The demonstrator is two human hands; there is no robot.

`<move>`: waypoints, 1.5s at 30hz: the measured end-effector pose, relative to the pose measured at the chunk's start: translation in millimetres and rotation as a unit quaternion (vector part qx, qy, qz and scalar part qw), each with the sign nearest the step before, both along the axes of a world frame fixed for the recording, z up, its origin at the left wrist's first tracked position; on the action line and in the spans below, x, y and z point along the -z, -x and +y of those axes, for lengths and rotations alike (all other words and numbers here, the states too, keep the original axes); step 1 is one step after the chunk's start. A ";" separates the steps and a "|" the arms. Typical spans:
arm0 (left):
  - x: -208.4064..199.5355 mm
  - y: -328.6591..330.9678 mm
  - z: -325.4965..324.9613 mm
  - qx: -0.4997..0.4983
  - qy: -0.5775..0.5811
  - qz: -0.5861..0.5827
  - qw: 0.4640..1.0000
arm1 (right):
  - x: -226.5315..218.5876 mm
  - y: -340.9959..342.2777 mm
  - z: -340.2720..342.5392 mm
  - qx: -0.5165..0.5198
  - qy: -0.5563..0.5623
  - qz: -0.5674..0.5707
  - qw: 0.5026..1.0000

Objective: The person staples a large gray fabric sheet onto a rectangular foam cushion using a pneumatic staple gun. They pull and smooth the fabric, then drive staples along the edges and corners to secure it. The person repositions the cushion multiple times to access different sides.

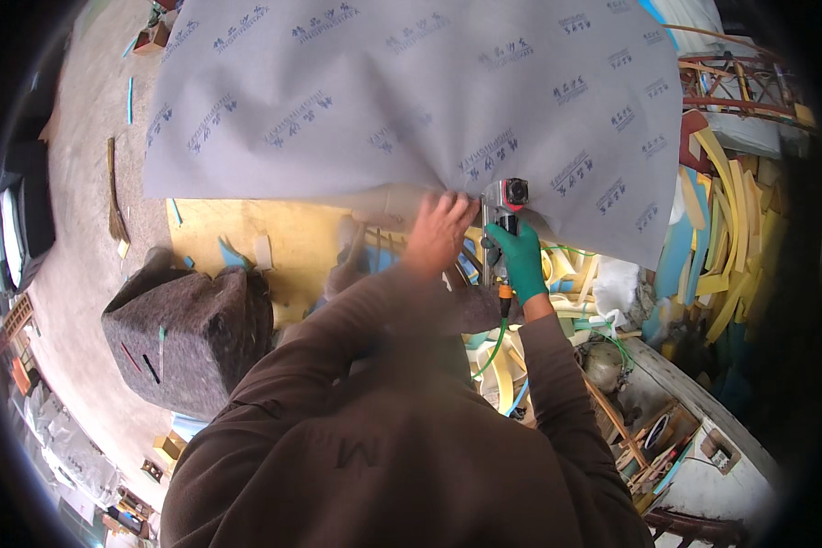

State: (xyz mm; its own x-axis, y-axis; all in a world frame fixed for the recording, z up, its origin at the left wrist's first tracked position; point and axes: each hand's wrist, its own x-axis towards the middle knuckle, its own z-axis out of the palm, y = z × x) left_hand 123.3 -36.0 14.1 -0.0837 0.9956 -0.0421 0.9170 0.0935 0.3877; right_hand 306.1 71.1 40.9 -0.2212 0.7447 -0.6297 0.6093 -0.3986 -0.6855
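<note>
Apparently, the bare left hand (440, 228) is anchoring the lower edge of a big grey cloth (338, 100), just left of an air tool (507, 222) near the middle of the frame. Its fingers are lying bent and close together over the edge; the thumb side is hiding, so I cannot tell whether they are pinching the cloth or only pressing on it. Folds are running up from around that spot, so the hand is probably putting some pull on the cloth. The right hand, in a green glove (518, 258), is wrapping round the tool's handle with its fingers closed, and the head of the tool is pointing toward the top of the frame over the cloth's edge. The green hose (500, 338) is hanging from an orange fitting (505, 291) below the glove, which is likely leaving the cloth side free.

The cloth is filling the upper middle of the frame, smooth toward its outer parts, rumpling near the hands, and showing dark blue printing in scattered rows. Its lower edge is dipping toward the right. The tool is looking silvery along its body, with a black round cap and a red ring.

Below the cloth, a yellow board (292, 236) is showing left of centre; a dark felt-covered block (178, 338) is sitting at lower left, and foam strips (735, 210) are piling up at the right.
</note>
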 end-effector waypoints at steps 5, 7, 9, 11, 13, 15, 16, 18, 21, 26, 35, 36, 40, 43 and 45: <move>1.7 8.6 -1.1 0.026 -0.006 -0.019 0.999 | 4.7 2.6 -12.9 0.025 -0.002 0.020 0.999; 3.1 12.9 -1.3 0.035 -0.002 -0.047 0.998 | 2.3 6.6 -16.4 0.032 -0.006 0.013 0.999; 4.9 18.1 -1.9 0.042 -0.012 -0.030 0.999 | -2.0 12.1 -18.1 0.025 -0.007 -0.033 0.999; 7.2 23.5 -2.8 0.053 -0.013 -0.025 0.998 | -9.8 15.2 -18.2 0.035 -0.002 -0.005 0.999; 9.4 28.3 -4.0 0.062 -0.009 -0.035 0.997 | -15.2 20.3 -20.3 0.049 -0.012 0.014 0.999; 11.0 30.8 -6.0 0.072 -0.010 -0.020 0.997 | -17.6 25.5 -23.7 0.065 -0.040 0.026 0.997; 11.5 32.0 -7.4 0.084 0.010 -0.019 0.996 | -17.3 28.7 -25.4 0.055 -0.033 0.043 0.997; 12.3 34.3 -8.6 0.081 -0.013 -0.009 0.997 | -14.6 35.9 -26.1 0.041 -0.018 0.075 0.996; 12.4 38.3 -9.5 0.088 -0.022 -0.010 0.996 | -10.6 44.2 -25.3 0.034 -0.004 0.021 0.999; 4.6 46.0 -10.8 0.084 -0.057 -0.080 0.992 | -14.5 44.1 -19.7 0.016 0.027 0.034 0.999; 0.1 193.3 -170.0 -0.222 -0.005 -0.295 0.929 | -2.7 42.0 -8.7 0.057 0.137 0.203 0.968; 4.1 225.4 -196.2 -0.272 -0.005 -0.260 0.926 | -6.2 41.8 -5.8 0.032 0.132 0.199 0.971; 8.2 365.8 -286.4 -0.462 0.004 -0.274 0.844 | -60.7 25.2 -19.5 0.038 0.083 0.184 0.979; 13.0 460.4 -327.0 -0.543 -0.042 -0.351 0.762 | -126.9 20.1 -51.8 0.035 0.038 0.160 0.986; 22.5 517.9 -333.6 -0.578 -0.018 -0.397 0.712 | -170.5 15.8 -75.8 0.031 0.029 0.128 0.991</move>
State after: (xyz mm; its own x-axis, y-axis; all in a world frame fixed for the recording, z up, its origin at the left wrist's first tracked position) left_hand -394.6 -369.6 -8.4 -0.8134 0.2815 -0.5091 -0.2750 0.5851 0.7629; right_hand 290.3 -4.7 211.4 -0.3347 0.7254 -0.6015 0.3924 -0.4731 -0.7888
